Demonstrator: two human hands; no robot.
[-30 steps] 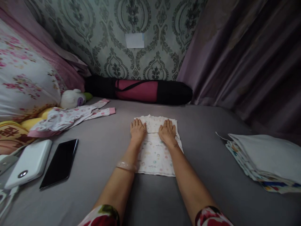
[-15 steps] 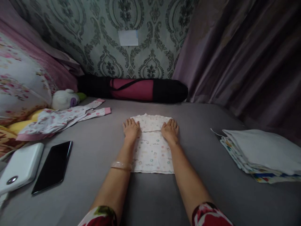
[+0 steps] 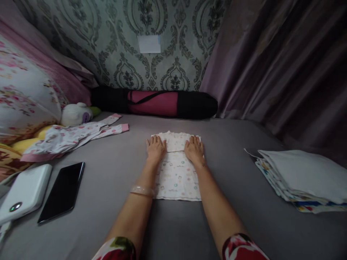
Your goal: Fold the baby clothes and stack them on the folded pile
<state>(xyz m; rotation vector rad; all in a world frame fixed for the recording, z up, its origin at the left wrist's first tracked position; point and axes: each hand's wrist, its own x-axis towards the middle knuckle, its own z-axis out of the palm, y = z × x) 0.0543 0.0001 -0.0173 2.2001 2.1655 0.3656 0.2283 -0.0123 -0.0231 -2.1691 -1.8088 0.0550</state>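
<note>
A small white printed baby shirt (image 3: 177, 173) lies flat on the grey bed sheet, its sleeves folded across the upper part. My left hand (image 3: 156, 147) rests palm down on the shirt's upper left side, fingers stretched away from me. On the upper right side lies my right hand (image 3: 194, 148), also flat with its fingers extended. Both hands press on the cloth without gripping it. The shirt's neckline shows between and beyond the hands, and its hem faces me. Parts of both side edges are hidden under my hands and forearms.
A folded cloth stack (image 3: 306, 177) lies at right. On the left are printed baby trousers (image 3: 78, 137), a black phone (image 3: 62, 193), a white power bank (image 3: 25, 191) with a cable, and a plush toy (image 3: 74, 115). A long black-and-maroon bag (image 3: 153, 103) lies along the wall.
My left hand has shifted inward from the shirt's left edge onto the cloth. My right hand has moved slightly inward, still flat. The whole view has drifted a little.
</note>
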